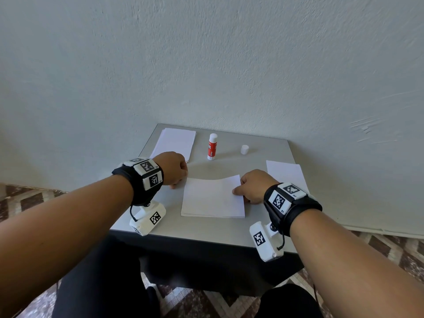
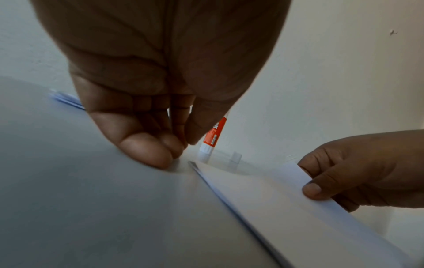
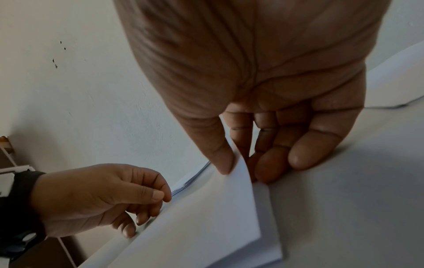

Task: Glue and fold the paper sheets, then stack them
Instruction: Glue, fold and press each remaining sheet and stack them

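My table (image 1: 263, 232), grey and small, stands against the wall, and everything lies within its edges. At far left a stack of sheets (image 1: 176, 141) rests flat; at right, near the table's right edge, lies a single sheet (image 1: 284, 173). Between them, toward the wall, the glue stick (image 1: 212, 146) stands upright, its cap (image 1: 244, 149) well apart on the table.

In the centre lies the working paper (image 1: 213, 198), its long axis running left to right between my hands. It appears to be part-way through a fold: the upper leaf is bowed along its far edge and raised at the right.

My right hand (image 1: 254, 187) is on that right edge, thumb above and fingers curled beneath, pinching the raised leaf; the right wrist view shows it lifted clear of the layer beneath.

My left hand (image 1: 175, 168) sits just beside the paper's far left corner, its fingers curled with the tips on the table; whether they touch the paper I cannot tell.

The fold, I judge, turns on my right hand. Open table lies nearer me.
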